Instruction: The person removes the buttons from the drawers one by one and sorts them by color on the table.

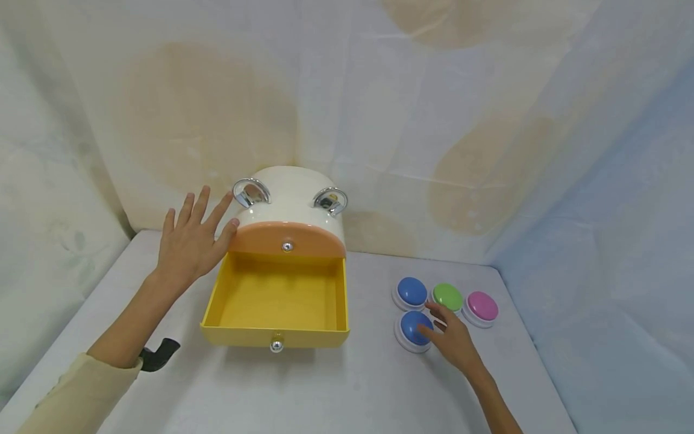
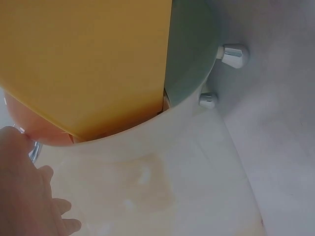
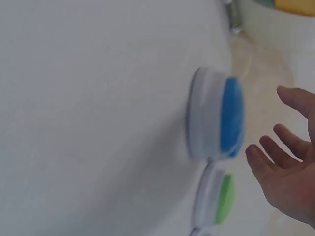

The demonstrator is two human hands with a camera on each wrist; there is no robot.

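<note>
Cream cabinet (image 1: 295, 199) at back, yellow drawer (image 1: 276, 301) pulled out; left hand (image 1: 191, 241) spread flat against its left side. Near blue button (image 1: 414, 327) just under right hand (image 1: 452, 337), fingers loose, gripping nothing

Left wrist view: left hand (image 2: 24, 191) cut off by the left and bottom edges, only the palm edge and a few fingers show. Yellow drawer (image 2: 88, 59) cropped at the top and left, its inside hidden. Metal ring (image 2: 34, 151) mostly hidden behind the hand.

Right wrist view: whole picture soft and blurred. Right hand (image 3: 285, 172) cut off at the right edge, thumb out of frame. Green button (image 3: 224, 199) partly cropped at the bottom; another button below it barely shows at the edge.

Head view: black object (image 1: 158, 354) half hidden behind the left sleeve (image 1: 81, 392), can't tell what it is. Near blue button (image 1: 414, 328) partly covered by the right hand's fingers.
</note>
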